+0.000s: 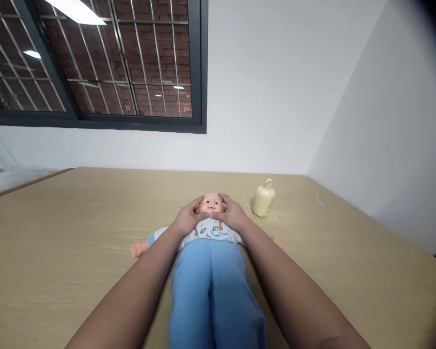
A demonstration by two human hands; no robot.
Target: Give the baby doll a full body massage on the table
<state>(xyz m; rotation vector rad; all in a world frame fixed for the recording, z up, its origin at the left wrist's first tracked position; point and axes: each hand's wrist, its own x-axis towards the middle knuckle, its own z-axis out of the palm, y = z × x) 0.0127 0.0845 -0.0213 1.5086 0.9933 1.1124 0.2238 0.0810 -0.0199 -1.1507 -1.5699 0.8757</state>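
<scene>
A baby doll point(209, 271) lies on its back on the wood-coloured table, its head toward the wall and its legs toward me. It wears light blue trousers and a white top with a printed animal face. My left hand point(189, 216) cups the left side of the doll's head, while my right hand point(234, 214) cups the right side. Both thumbs rest by its chin, and my other fingers curve up beside its cheeks. The doll's arms stretch out sideways, partly hidden under my forearms.
A cream pump bottle point(263, 200) stands to the right of the doll's head. Beyond it, a thin pale strand point(319, 200) lies on the tabletop point(76, 232). White walls border the table at the back and right. A barred window point(131, 63) is upper left.
</scene>
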